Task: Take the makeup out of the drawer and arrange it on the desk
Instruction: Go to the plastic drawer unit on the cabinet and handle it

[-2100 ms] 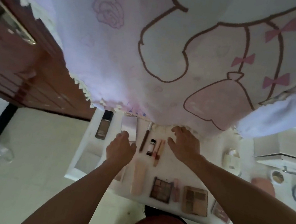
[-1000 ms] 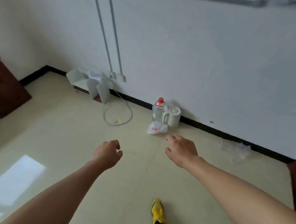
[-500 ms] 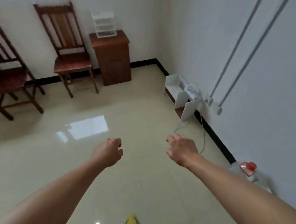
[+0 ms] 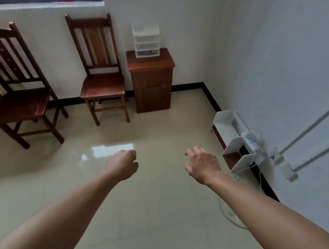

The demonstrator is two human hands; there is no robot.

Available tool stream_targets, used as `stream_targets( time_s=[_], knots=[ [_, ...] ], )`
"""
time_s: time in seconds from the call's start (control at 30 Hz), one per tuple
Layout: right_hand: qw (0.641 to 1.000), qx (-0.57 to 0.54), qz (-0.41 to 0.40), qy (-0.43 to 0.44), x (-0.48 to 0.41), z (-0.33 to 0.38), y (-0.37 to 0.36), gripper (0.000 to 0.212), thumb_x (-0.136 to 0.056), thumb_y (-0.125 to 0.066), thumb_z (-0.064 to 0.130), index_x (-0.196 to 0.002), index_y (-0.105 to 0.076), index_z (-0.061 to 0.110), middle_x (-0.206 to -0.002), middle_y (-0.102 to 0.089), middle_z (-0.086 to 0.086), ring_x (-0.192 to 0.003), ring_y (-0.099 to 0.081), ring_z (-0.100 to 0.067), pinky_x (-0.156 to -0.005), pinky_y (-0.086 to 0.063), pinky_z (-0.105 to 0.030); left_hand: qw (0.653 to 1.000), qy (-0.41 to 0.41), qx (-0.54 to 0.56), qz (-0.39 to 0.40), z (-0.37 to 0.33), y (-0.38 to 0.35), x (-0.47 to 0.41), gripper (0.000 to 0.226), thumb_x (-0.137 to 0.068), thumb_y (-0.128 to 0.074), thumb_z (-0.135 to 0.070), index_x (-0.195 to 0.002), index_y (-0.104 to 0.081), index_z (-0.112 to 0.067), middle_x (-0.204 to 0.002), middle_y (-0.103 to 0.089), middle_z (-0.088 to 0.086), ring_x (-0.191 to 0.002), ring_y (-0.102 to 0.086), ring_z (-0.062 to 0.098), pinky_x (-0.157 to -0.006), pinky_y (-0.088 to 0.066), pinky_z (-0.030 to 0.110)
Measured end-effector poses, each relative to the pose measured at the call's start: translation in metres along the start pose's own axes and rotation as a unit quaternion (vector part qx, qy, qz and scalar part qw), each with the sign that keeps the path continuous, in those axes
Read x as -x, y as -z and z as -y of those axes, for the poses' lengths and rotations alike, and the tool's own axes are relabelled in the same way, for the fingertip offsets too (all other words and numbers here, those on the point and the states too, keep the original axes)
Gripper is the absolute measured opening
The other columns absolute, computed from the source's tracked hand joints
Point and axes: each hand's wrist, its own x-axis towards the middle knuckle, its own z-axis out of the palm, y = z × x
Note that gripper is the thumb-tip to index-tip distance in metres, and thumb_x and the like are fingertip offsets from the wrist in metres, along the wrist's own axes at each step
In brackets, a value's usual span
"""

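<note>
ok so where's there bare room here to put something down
The seat of the nearer chair and of the chair beside the cabinet look bare. The cabinet top is half taken by a clear drawer unit; its front part is free. The white shelf by the wall is crowded with cables. Both hands are empty.

we are seeing a small clear drawer unit [image 4: 146, 41] sitting upright on a brown wooden cabinet [image 4: 149, 79] against the wall.
</note>
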Motion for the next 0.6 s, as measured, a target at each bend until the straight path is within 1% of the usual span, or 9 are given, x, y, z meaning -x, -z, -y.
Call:
stream_targets(
  time_s=[0.07,0.13,0.27,0.37,0.43,0.53,0.6],
  knots=[
    [1.0,0.006,0.001,-0.004,-0.042,-0.008,0.009,0.037,-0.095,-0.047,0.031,-0.129,-0.051,0.018,-0.122,-0.055,-0.005,-0.11,-0.054,-0.024,-0.081,-0.044,-0.035,1.0,-0.006,0.002,0.0,-0.001,0.013,-0.041,0.029,-0.093,-0.052,-0.031,-0.117,-0.057,-0.016,-0.111,-0.063,0.006,-0.104,-0.056,0.025,-0.073,-0.041,0.028],
    [1.0,0.003,0.007,-0.013,-0.088,-0.019,0.016,0.037,-0.095,-0.047,0.031,-0.129,-0.05,0.019,-0.123,-0.054,-0.005,-0.112,-0.053,-0.024,-0.083,-0.044,-0.035,1.0,-0.009,0.006,-0.001,-0.003,0.024,-0.083,0.028,-0.094,-0.052,-0.032,-0.117,-0.057,-0.017,-0.112,-0.063,0.006,-0.105,-0.057,0.024,-0.071,-0.039,0.027],
    [1.0,0.002,0.015,-0.01,-0.184,-0.042,0.018,0.035,-0.095,-0.047,0.032,-0.128,-0.05,0.02,-0.124,-0.054,-0.004,-0.113,-0.053,-0.025,-0.084,-0.044,-0.035,1.0,-0.002,0.005,0.001,-0.003,0.038,-0.169,0.026,-0.093,-0.052,-0.033,-0.113,-0.058,-0.017,-0.11,-0.062,0.006,-0.104,-0.057,0.026,-0.07,-0.04,0.028],
    [1.0,-0.005,0.005,0.001,-0.267,-0.061,0.024,0.035,-0.095,-0.049,0.033,-0.127,-0.05,0.02,-0.124,-0.054,-0.004,-0.114,-0.053,-0.025,-0.087,-0.045,-0.035,1.0,0.022,0.014,-0.008,-0.002,0.058,-0.245,0.022,-0.09,-0.051,-0.029,-0.104,-0.059,-0.015,-0.104,-0.062,0.006,-0.095,-0.058,0.027,-0.071,-0.044,0.03],
    [1.0,-0.019,0.002,0.007,-0.325,-0.075,0.037,0.035,-0.095,-0.049,0.034,-0.127,-0.051,0.02,-0.124,-0.055,-0.004,-0.113,-0.054,-0.024,-0.088,-0.045,-0.035,0.999,0.044,0.028,-0.015,-0.001,0.077,-0.298,0.02,-0.088,-0.052,-0.028,-0.1,-0.059,-0.014,-0.099,-0.063,0.005,-0.089,-0.058,0.027,-0.068,-0.045,0.03],
    [1.0,-0.018,-0.013,0.007,-0.405,-0.09,0.062,0.035,-0.096,-0.049,0.035,-0.128,-0.051,0.021,-0.124,-0.055,-0.004,-0.115,-0.054,-0.024,-0.087,-0.045,-0.034,0.996,0.067,0.05,-0.031,0.001,0.103,-0.367,0.018,-0.086,-0.052,-0.027,-0.096,-0.058,-0.014,-0.095,-0.064,0.004,-0.088,-0.059,0.028,-0.067,-0.045,0.03],
    [1.0,-0.021,-0.009,0.003,-0.448,-0.095,0.074,0.034,-0.095,-0.05,0.035,-0.126,-0.052,0.021,-0.123,-0.056,-0.004,-0.115,-0.054,-0.024,-0.087,-0.045,-0.034,0.995,0.079,0.053,-0.034,0.004,0.115,-0.403,0.018,-0.084,-0.052,-0.027,-0.096,-0.059,-0.015,-0.095,-0.064,0.004,-0.089,-0.059,0.029,-0.067,-0.045,0.03]
  ],
)
